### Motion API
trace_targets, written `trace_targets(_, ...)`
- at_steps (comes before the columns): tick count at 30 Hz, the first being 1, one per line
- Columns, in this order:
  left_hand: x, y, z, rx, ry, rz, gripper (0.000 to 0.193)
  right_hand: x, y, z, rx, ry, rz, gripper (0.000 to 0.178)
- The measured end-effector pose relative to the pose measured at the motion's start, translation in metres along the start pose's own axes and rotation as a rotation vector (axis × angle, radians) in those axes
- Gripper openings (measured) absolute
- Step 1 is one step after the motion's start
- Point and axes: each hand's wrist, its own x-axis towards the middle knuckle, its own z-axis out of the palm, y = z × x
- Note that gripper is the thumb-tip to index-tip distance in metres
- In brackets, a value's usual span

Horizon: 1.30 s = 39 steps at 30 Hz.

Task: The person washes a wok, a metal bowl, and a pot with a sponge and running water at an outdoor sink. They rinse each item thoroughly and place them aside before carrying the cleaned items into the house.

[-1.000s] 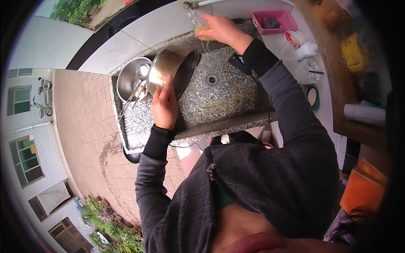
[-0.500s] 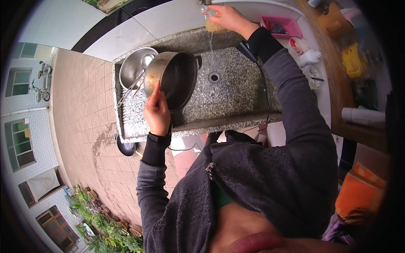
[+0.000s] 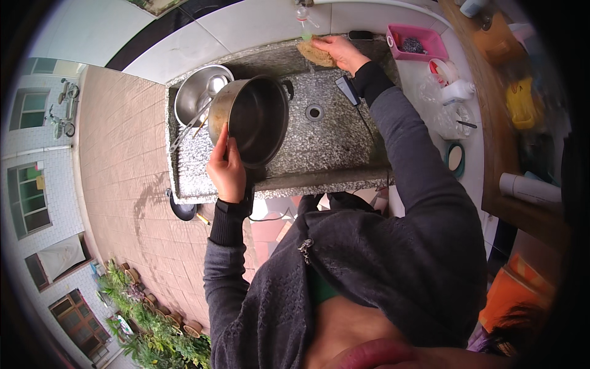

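My left hand (image 3: 226, 172) is closed on the near side of a deep metal pot (image 3: 255, 126), its thumb or a finger laid along the outer wall. The pot is tilted, dark inside, with a small black handle on its far right. My right hand (image 3: 341, 52) pinches a tan loofah-like sponge (image 3: 316, 54) at the sink's back edge, just below the tap (image 3: 302, 13). A bottle-like clear piece with green (image 3: 306, 31) is by the tap. Left of the pot a steel bowl (image 3: 187, 98) holds a ladle (image 3: 216, 85).
The speckled stone sink (image 3: 344, 144) has a drain (image 3: 314, 112) in its middle. A flat black piece (image 3: 348, 90) with a cable is beside my right wrist. On the right ledge are a pink basket (image 3: 430, 40) and a white bottle (image 3: 458, 91). A dark pan (image 3: 182, 208) is below the sink's left corner.
My right hand has moved down and right from the tap with the sponge, and the sponge now shows more fully. The pot has turned a little, my left hand still gripping it.
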Motion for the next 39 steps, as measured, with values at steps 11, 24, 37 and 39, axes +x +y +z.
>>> trace_targets(11,-0.007,-0.002,-0.003,-0.07,-0.025,-0.213,0.034,0.013,0.028,0.024,0.925,-0.063,0.345,0.032)
trace_targets(24,0.005,-0.023,-0.005,-0.594,0.041,-0.538,0.035,0.028,0.026,0.046,-0.178,0.151,0.165,0.03)
trace_targets(37,0.013,-0.043,0.007,-0.275,0.018,-0.21,0.033,0.025,0.019,0.048,0.263,0.009,0.148,0.022)
trace_targets(39,0.012,-0.041,0.008,-0.13,-0.028,-0.121,0.033,0.027,0.018,0.047,0.241,0.069,0.183,0.02)
